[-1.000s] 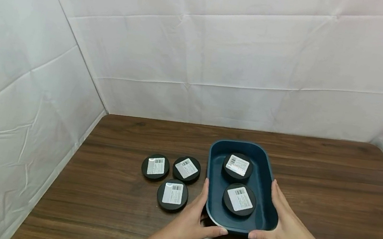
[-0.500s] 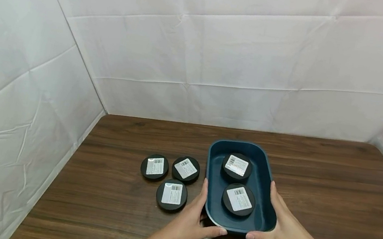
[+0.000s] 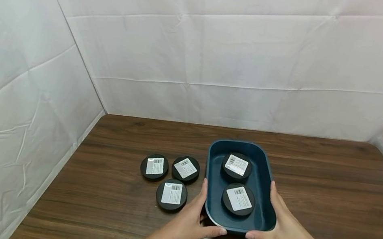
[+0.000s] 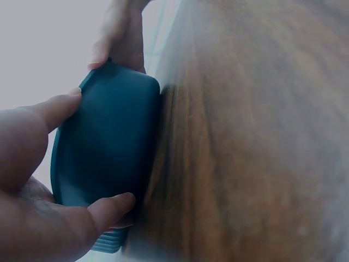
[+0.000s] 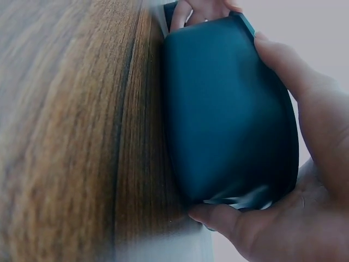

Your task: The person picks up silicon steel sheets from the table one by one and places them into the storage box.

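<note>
A deep dark-blue tray (image 3: 214,204) with rounded corners sits on the wooden table. My left hand (image 3: 188,226) grips its near left corner, thumb along the near rim and fingers against the side. At the near right corner my right hand (image 3: 281,226) holds it the same way. Inside lie a far black disc (image 3: 237,167) and a near black disc (image 3: 238,199), both bearing white barcode labels; the far one looks taller. Both wrist views show the tray's outer wall (image 4: 112,131) between thumb and fingers, its base close to the tabletop.
Left of the tray, three more labelled discs lie in a cluster: a left disc (image 3: 154,167), a right disc (image 3: 185,169) and a front disc (image 3: 171,195). The front disc is close to my left hand. White cloth walls (image 3: 193,107) border the wooden table (image 3: 332,188).
</note>
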Available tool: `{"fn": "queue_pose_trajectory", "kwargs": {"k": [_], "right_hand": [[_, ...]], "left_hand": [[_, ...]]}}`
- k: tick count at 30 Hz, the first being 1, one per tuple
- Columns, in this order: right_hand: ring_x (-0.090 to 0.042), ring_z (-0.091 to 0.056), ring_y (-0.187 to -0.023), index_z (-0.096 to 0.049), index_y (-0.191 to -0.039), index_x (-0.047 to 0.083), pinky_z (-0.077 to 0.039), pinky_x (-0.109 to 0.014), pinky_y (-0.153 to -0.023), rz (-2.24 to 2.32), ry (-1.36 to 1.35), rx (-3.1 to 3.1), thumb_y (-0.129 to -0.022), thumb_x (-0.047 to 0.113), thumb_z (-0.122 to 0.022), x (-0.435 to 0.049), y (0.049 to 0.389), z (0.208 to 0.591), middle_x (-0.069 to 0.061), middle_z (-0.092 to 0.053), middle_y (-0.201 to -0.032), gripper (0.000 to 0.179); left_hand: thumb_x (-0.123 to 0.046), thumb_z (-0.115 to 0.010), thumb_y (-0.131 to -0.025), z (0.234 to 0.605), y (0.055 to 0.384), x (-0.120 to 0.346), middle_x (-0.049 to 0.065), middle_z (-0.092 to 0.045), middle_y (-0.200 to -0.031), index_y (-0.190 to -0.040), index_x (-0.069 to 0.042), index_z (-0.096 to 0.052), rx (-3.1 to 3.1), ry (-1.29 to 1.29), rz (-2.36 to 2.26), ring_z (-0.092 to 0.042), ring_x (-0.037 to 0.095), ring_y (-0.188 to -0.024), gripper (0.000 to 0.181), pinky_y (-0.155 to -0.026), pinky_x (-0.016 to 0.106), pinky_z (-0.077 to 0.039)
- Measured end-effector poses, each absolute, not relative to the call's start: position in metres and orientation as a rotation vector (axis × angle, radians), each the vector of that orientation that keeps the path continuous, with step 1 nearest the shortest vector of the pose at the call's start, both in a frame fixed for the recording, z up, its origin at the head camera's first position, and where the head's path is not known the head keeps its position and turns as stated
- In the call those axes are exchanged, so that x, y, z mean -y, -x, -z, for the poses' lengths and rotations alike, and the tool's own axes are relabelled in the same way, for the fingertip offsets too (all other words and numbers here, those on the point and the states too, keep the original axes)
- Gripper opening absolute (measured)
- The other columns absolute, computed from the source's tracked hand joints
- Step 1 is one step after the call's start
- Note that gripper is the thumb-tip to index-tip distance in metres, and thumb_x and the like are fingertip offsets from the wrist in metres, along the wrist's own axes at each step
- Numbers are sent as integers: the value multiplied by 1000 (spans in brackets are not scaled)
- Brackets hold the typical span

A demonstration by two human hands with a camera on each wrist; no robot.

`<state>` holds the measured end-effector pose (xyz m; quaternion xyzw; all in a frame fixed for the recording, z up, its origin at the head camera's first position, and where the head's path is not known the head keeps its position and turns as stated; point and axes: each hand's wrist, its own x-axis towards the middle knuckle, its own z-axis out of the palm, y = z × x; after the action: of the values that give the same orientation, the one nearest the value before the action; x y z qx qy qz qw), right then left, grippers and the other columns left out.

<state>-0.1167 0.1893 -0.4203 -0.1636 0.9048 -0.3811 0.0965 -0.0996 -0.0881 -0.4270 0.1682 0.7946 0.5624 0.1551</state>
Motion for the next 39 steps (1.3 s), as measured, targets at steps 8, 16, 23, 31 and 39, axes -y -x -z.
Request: {"fn": "queue_pose_trajectory", "kwargs": {"k": [8,16,23,31,39], "right_hand": [[-55,-23,-144,20,-159,17,-34,-74,-102,1137,481,-2665,-75,43,-88,-188,118,421,-30,-3,-165,139],[-56,-24,-143,20,-159,17,-35,-74,-102,1136,481,-2676,-75,42,-88,-188,117,421,-31,-5,-165,139],[-54,-24,-143,20,-159,18,-35,-73,-102,1141,484,-2680,-74,43,-88,-189,116,421,-31,-5,-165,140],[-54,-24,-143,20,-159,18,-35,-74,-101,1144,481,-2670,-74,43,-88,-189,116,421,-31,-5,-165,139],[-57,-21,-144,20,-159,19,-34,-74,-102,1143,479,-2669,-75,42,-88,-190,117,421,-30,-3,-165,138]], "left_hand": [[-34,-78,-89,420,100,92,18,-13,-168,-161,-10,9,-2282,-458,-1553,-38,25,-147,115,-106,29,-47],[-30,-82,-85,412,104,98,19,-35,-160,-159,-2,-21,-2420,-547,-1433,-47,26,-140,99,-100,20,-50],[-25,-80,-86,404,107,107,17,-53,-148,-149,0,-45,-2421,-543,-1386,-60,25,-127,76,-95,24,-54],[-27,-76,-91,394,113,120,16,-72,-122,-127,0,-68,-2464,-548,-1297,-72,25,-108,46,-85,25,-58],[-28,-71,-94,389,115,129,2,-76,-92,-106,-6,-75,-2555,-564,-1219,-66,5,-80,25,-70,18,-51]]}}
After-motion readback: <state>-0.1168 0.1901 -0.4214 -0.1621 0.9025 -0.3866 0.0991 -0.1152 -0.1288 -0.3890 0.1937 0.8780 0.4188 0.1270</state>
